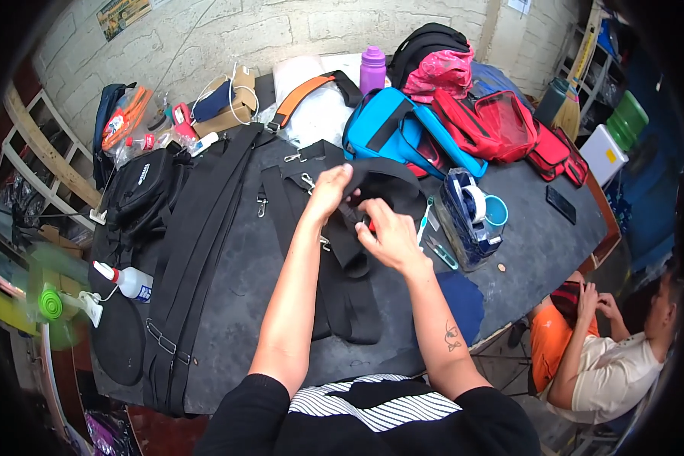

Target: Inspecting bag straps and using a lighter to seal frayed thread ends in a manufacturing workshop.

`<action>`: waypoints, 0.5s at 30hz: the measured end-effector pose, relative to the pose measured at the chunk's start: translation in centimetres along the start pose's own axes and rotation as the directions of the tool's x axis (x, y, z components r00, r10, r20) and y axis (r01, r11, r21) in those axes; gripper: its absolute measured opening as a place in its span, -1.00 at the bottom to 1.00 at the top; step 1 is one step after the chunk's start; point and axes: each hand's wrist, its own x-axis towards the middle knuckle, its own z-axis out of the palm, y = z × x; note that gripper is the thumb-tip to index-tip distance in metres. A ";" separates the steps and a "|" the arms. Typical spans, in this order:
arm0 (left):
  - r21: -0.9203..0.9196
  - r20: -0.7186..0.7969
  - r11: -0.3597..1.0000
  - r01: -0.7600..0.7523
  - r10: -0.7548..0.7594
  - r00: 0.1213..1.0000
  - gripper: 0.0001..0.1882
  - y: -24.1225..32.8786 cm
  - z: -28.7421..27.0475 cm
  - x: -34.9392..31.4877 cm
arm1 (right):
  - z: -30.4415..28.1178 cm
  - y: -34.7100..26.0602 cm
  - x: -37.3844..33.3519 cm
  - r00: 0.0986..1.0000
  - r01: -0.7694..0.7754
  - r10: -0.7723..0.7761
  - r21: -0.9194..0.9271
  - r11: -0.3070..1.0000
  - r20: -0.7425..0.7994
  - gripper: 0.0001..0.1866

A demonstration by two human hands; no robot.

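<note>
A wide black webbing strap [387,176] is looped above the table in front of me. My left hand [329,196] is closed on its left side, thumb up. My right hand [390,237] has its fingers curled in against the strap, and a small red thing shows at its fingertips; what it is stays mostly hidden. More black straps [349,300] with silver snap hooks [262,207] lie on the table under and left of my hands. Right of my right hand are a toothbrush [424,220] and teal-handled thread snips [442,254].
Long black straps with metal buckles [159,338] lie at left, near a spray bottle [133,281] and green fan [51,304]. Blue [384,129] and red bags [486,125], a purple bottle [372,70], tape dispenser [467,216] and phone [561,205] surround. A person [608,349] sits at right.
</note>
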 end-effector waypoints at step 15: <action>-0.056 0.082 0.994 0.094 -0.090 0.993 -0.42 -2.3 1.4 -2.8 | 6.1 1.7 -0.1 0.956 -0.186 0.275 0.507 0.841 -0.106 -0.46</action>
